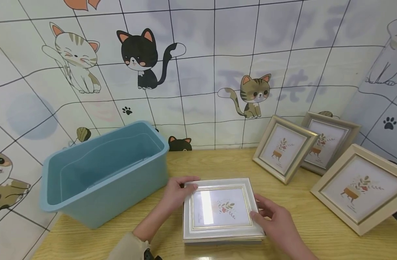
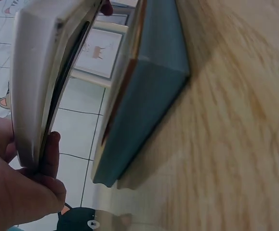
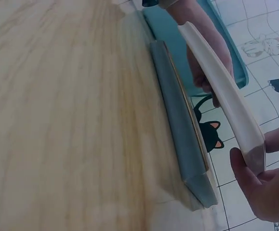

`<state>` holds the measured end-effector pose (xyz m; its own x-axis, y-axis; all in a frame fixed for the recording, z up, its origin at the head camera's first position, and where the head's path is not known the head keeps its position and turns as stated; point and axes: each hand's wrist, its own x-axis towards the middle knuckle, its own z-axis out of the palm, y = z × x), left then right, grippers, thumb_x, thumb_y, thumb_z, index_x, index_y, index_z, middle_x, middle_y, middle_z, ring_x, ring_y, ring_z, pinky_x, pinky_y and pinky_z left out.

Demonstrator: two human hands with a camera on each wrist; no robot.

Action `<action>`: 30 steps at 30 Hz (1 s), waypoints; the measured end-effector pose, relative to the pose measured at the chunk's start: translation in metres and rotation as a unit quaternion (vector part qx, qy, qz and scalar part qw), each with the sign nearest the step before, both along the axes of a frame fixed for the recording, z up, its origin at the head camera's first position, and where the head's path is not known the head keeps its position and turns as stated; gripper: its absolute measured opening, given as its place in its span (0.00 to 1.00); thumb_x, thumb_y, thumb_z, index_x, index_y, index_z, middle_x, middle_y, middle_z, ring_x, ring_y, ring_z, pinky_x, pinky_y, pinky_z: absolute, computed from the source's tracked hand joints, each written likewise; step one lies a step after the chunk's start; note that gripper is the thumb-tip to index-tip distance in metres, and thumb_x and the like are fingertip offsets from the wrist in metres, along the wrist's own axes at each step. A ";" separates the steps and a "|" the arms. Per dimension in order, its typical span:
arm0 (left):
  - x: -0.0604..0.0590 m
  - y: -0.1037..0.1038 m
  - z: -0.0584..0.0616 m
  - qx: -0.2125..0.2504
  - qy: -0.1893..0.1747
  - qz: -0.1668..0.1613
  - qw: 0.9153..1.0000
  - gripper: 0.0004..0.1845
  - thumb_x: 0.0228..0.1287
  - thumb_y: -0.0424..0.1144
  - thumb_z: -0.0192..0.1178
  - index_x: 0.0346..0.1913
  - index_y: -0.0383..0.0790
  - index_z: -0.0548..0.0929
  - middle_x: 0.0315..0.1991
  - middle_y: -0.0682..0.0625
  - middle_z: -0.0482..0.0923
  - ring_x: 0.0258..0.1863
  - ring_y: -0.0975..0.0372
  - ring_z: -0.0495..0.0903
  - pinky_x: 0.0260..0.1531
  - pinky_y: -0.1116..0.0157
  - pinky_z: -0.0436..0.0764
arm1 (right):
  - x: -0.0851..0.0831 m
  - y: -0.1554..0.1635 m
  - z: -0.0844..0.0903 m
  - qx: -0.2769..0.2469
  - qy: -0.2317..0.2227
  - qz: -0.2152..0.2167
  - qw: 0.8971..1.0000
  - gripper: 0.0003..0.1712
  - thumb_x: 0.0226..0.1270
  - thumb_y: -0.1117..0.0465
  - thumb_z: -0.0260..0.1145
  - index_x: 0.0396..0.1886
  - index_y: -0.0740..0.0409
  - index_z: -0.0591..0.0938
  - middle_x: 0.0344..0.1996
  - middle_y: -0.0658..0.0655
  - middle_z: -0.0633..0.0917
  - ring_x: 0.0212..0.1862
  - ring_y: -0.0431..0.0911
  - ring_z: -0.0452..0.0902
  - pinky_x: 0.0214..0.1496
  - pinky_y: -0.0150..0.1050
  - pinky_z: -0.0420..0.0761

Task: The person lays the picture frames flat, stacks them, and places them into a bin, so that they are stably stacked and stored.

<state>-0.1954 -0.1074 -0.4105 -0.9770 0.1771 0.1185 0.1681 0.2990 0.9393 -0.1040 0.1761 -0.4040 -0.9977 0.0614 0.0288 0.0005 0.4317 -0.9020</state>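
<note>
Fingers: the left hand [image 1: 175, 195] pinches the far left corner of a white square picture frame with a flower print [image 1: 220, 208]. The right hand [image 1: 274, 220] curls its fingers and thumb round the near right side of it.
Held frame: it is lifted a little, flat side up, between both hands. In the wrist views it hangs just above a second frame with grey-blue sides [image 3: 180, 120].
Second frame: it lies flat on the table, right under the white one. From the head view only its edge peeks out.
Table: a light wooden table top [image 1: 218, 162] with a pale grain. It is shiny near the front edge.
Box: a light blue plastic tub [image 1: 104, 171] stands on the table, just to the left of the left hand. Its open top shows a bare inside.
Other frames: three beige square picture frames [image 1: 284, 148] with small plant prints lean against the wall on the right, well apart from the hands.
Wall: white tiles with thin dark lines and cartoon cats [image 1: 142, 59], plus paw prints. The wall bends round both sides of the table.
</note>
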 end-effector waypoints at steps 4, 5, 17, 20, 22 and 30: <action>-0.004 0.000 -0.008 -0.023 0.012 -0.009 1.000 0.10 0.60 0.34 0.64 0.44 0.43 0.88 0.49 0.50 0.81 0.53 0.58 0.74 0.52 0.56 0.71 | 0.001 -0.001 -0.003 0.029 -0.002 0.004 1.000 0.29 0.57 0.64 0.71 0.60 0.62 0.76 0.43 0.56 0.83 0.36 0.41 0.78 0.32 0.32 0.75; -0.005 0.000 -0.010 -0.027 0.015 -0.009 0.999 0.10 0.60 0.34 0.63 0.44 0.43 0.88 0.49 0.50 0.81 0.52 0.58 0.74 0.51 0.56 0.71 | 0.000 -0.001 -0.003 0.033 -0.001 0.006 0.999 0.30 0.57 0.64 0.71 0.60 0.61 0.76 0.42 0.56 0.83 0.36 0.42 0.78 0.33 0.32 0.75; -0.012 0.001 -0.023 -0.040 0.014 -0.001 0.999 0.10 0.61 0.36 0.63 0.44 0.47 0.88 0.49 0.51 0.81 0.49 0.59 0.74 0.46 0.60 0.72 | -0.003 -0.001 -0.017 0.058 0.028 0.021 0.998 0.30 0.55 0.67 0.72 0.59 0.63 0.75 0.45 0.57 0.80 0.36 0.40 0.77 0.38 0.33 0.77; -0.013 0.001 -0.025 -0.038 0.018 -0.004 0.999 0.10 0.61 0.35 0.63 0.44 0.46 0.88 0.49 0.50 0.81 0.51 0.58 0.74 0.47 0.59 0.72 | -0.005 -0.004 -0.021 0.050 0.051 0.022 0.997 0.30 0.53 0.69 0.72 0.58 0.65 0.76 0.46 0.58 0.79 0.36 0.41 0.78 0.36 0.32 0.77; -0.013 0.000 -0.025 -0.040 0.019 -0.005 0.999 0.10 0.61 0.35 0.63 0.44 0.45 0.88 0.49 0.50 0.82 0.52 0.57 0.75 0.48 0.57 0.73 | -0.006 -0.005 -0.023 0.048 0.063 0.025 0.997 0.30 0.52 0.71 0.72 0.58 0.67 0.75 0.46 0.59 0.79 0.36 0.41 0.77 0.36 0.32 0.77; -0.015 -0.001 -0.029 -0.062 0.010 -0.019 0.998 0.10 0.62 0.37 0.62 0.46 0.44 0.87 0.47 0.53 0.82 0.52 0.58 0.76 0.49 0.56 0.73 | -0.008 -0.002 -0.027 0.063 0.058 0.029 0.996 0.30 0.56 0.71 0.69 0.60 0.65 0.73 0.48 0.58 0.78 0.41 0.44 0.76 0.41 0.34 0.78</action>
<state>-0.2102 -0.1080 -0.4395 -0.9670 0.2284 0.1129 0.1999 0.4057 0.8919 -0.1124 0.1744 -0.4309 -0.9890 -0.0084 0.1476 -0.1289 0.5381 -0.8330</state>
